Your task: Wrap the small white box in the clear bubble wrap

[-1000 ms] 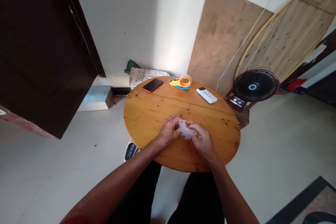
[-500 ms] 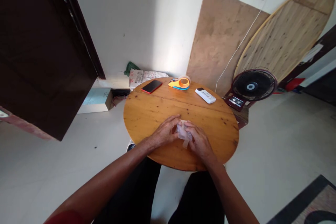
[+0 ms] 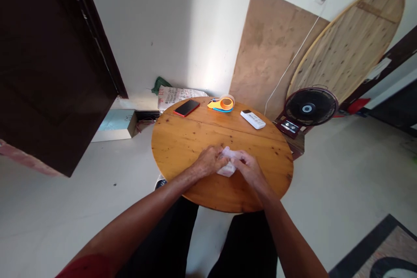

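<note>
Between my hands is a small pale, translucent wrapped packet (image 3: 227, 169), held just above or on the round wooden table (image 3: 182, 139); I cannot make out what is inside it. My left hand (image 3: 210, 160) is closed on its left side, with the fingertips at its upper edge. From the right, my right hand (image 3: 248, 168) pinches the packet's upper right part with thumb and fingers. Part of the wrapping is hidden behind the fingers.
Along the table's far side lie a phone with a red edge (image 3: 186, 107), an orange and blue tape dispenser (image 3: 221, 104) and a white device with a dark end (image 3: 253, 119). A black fan (image 3: 308, 107) stands beyond the right edge. A dark door (image 3: 48, 61) is at left.
The packet has been turned in my hands: the strip that hung from its near side no longer shows there, and a broader pale face does. My right fingers have curled into a pinch.
</note>
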Tool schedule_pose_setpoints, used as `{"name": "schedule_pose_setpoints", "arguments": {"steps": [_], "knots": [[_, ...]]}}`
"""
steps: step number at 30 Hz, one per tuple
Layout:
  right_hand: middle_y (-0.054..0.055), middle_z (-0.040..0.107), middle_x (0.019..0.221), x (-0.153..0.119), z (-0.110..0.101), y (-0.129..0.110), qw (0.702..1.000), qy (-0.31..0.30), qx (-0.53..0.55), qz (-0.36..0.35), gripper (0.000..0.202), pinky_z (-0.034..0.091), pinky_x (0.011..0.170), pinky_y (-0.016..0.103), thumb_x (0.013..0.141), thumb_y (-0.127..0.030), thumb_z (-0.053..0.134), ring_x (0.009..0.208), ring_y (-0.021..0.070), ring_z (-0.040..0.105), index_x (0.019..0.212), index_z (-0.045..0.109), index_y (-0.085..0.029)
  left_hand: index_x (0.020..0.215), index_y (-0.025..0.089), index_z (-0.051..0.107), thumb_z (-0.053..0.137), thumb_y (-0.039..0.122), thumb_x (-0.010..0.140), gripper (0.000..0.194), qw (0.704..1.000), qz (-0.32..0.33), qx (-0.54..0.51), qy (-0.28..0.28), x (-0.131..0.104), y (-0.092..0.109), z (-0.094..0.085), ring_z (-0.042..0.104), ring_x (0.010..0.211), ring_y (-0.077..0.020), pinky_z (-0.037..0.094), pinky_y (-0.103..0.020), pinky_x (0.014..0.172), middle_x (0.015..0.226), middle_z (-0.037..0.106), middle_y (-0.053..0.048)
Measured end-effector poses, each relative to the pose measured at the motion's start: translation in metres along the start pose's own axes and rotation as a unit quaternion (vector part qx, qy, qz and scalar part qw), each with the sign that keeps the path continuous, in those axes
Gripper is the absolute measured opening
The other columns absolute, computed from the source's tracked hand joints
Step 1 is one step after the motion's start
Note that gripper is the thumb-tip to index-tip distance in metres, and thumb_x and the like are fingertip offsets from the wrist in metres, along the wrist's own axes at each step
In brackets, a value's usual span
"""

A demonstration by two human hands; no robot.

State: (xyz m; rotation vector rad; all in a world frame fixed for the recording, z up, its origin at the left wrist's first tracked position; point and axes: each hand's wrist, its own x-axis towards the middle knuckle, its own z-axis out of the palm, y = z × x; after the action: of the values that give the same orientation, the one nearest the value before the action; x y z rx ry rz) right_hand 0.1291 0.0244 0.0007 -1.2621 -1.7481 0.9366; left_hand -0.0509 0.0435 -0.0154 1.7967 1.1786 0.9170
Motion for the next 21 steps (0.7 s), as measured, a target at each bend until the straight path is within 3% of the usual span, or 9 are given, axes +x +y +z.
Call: {"name": "schedule_pose_setpoints", "arguments": {"steps": [4,8,14,21], "knots": [[0.002,0.066,0.075,0.017,0.006,0.007,0.991,0.011,0.108,0.082,0.030,0.045,0.057,0.026,0.075,-0.039,0.061,0.062,0.0154,0.057,0.091,0.065,-0.015,0.095,0.013,0.065,0.060,0.039,0.077,0.032,0.977,-0.045,-0.203,-0.047,0.013,0.001,0.002,0.059,0.071,-0.0157,0.043,-0.023,0.062,0.081,0.067,-0.004],[0.002,0.066,0.072,0.027,0.010,0.016,0.991,0.031,0.100,0.088,0.031,0.045,0.056,0.026,0.074,-0.043,0.062,0.062,0.0157,0.057,0.085,0.066,-0.015,0.102,0.011,0.064,0.070,0.034,0.070,0.040,0.927,-0.058,-0.356,-0.103,0.016,-0.002,-0.004,0.062,0.079,-0.0162,0.046,-0.025,0.072,0.091,0.069,-0.006],[0.002,0.067,0.078,0.023,0.010,0.020,0.988,0.037,0.135,0.066,0.034,0.046,0.060,0.026,0.081,-0.048,0.058,0.066,0.0160,0.058,0.091,0.067,-0.016,0.109,0.011,0.063,0.080,0.029,0.063,0.053,0.895,-0.067,-0.424,-0.118,0.013,-0.008,-0.009,0.063,0.086,-0.0168,0.048,-0.027,0.079,0.101,0.069,-0.009],[0.004,0.068,0.103,0.014,0.009,0.020,0.986,0.000,0.164,0.026,0.039,0.049,0.078,0.030,0.077,-0.041,0.067,0.090,0.0203,0.062,0.110,0.063,-0.020,0.105,0.011,0.064,0.081,0.035,0.063,0.052,0.900,-0.075,-0.419,-0.094,0.014,-0.015,-0.005,0.063,0.076,-0.0145,0.048,-0.025,0.071,0.095,0.069,-0.008]]}}
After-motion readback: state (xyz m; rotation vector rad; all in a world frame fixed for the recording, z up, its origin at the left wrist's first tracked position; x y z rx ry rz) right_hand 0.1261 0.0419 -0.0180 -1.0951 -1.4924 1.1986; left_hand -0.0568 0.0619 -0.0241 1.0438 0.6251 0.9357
